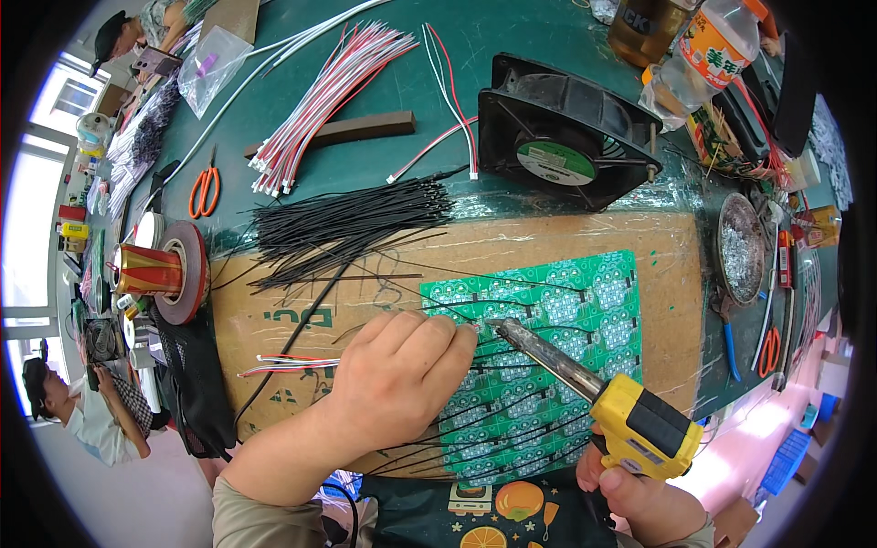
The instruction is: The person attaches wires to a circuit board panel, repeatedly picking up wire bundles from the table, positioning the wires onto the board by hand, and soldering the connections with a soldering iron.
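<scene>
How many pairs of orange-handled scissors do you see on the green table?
2: one pair of orange-handled scissors left of the bundle of black wires, another right of the blue-handled pliers. More may be hidden.

green lettering runs across the cardboard sheet — bold characters fill the bottle's orange label — fine print marks the fan's green label.

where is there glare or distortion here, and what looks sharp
Head view: windows at left blown out white, floor at right glaring pinkish; head view: fisheye bending toward the dark rim, green circuit boards fairly sharp.
</scene>
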Tool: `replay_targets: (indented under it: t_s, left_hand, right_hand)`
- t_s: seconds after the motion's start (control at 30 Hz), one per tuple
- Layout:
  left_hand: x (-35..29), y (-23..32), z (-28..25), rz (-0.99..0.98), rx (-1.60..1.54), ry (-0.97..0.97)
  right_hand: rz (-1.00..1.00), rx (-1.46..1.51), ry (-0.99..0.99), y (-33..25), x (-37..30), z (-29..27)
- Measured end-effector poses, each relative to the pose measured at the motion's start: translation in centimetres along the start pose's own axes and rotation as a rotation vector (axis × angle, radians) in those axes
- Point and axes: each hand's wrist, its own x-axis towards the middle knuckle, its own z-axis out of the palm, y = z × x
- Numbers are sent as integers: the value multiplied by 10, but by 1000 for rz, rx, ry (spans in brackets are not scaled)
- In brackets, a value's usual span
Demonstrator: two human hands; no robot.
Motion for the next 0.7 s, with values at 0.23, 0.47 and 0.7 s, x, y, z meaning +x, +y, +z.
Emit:
replay_targets:
  t_s: [0.23,0.47,0.7]
  left_hand:
    - [2,2,0,-8,3,2]
    - [0,1,2,-20,0,17]
    - [0,3,2,-11,20,17]
  right_hand:
    - [-9,-18,-6,5,-1,-2]
    - [-43,-11,-35,11,0,-4]
    - [-80,-7,-21,14,1,-2]
